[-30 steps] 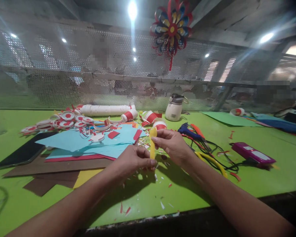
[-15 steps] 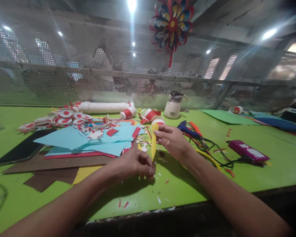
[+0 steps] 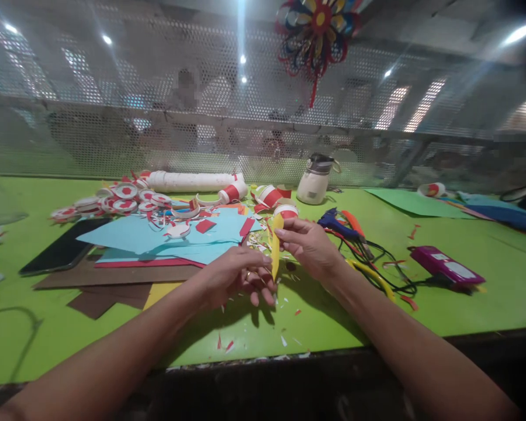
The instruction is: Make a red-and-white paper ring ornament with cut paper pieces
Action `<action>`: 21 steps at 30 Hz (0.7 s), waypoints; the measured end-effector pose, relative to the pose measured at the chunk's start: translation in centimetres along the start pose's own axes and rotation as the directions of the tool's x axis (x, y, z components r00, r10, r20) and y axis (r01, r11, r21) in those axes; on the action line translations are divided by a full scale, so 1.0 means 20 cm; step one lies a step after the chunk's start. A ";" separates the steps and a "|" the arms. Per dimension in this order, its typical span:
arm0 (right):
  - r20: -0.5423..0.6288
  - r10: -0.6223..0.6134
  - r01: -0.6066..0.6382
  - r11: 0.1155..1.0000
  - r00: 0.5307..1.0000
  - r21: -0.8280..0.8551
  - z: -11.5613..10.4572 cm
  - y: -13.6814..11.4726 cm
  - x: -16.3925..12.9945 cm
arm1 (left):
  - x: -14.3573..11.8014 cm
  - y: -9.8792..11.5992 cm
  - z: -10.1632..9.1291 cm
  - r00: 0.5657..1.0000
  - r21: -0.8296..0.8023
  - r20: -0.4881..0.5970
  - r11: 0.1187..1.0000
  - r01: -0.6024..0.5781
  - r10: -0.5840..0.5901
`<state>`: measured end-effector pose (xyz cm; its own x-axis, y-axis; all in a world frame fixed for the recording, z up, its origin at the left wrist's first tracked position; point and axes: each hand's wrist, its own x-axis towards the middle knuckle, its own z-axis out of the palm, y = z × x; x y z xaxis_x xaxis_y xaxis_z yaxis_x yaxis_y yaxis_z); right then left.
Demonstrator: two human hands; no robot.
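Between the thumb and fingers of my right hand is the upper part of a narrow yellow paper strip, held upright with a pointed lower end. My left hand is beside the strip's lower part, its fingers spread and pointing down; a ring shows on one finger. Whether the left fingertips touch the strip I cannot tell. Small paper scraps lie on the green table below the hands. Behind them stand red and white paper cups.
Light blue paper sheets, brown sheets and a dark phone lie on the left. Red and white paper discs are piled behind. A blue glue gun, cables, a purple box and a bottle are on the right.
My left hand has gone from pinched fingers at the strip's lower tip to spread fingers. My right hand keeps the yellow strip. The view has shifted slightly.
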<state>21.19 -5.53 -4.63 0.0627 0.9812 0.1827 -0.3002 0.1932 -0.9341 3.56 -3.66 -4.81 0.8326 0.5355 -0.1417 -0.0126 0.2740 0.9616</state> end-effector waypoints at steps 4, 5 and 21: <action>0.018 0.022 -0.020 0.998 1.000 -0.066 0.02 0.02 -0.01 | 0.01 -0.01 0.02 0.995 0.114 -0.090 0.993 -0.028 0.039; 0.015 0.023 -0.021 0.996 1.000 -0.086 0.02 0.03 -0.01 | 0.01 -0.02 0.02 0.994 0.134 -0.098 0.990 -0.038 0.051; 0.010 0.058 -0.056 0.989 0.998 -0.139 -0.01 0.04 -0.01 | 0.01 -0.02 0.02 0.994 0.108 -0.069 0.991 -0.078 0.086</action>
<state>21.19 -5.50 -5.40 0.0361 0.9906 0.1316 -0.1678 0.1358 -0.9764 3.83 -3.99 -5.23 0.7883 0.6108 -0.0743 -0.0176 0.1431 0.9895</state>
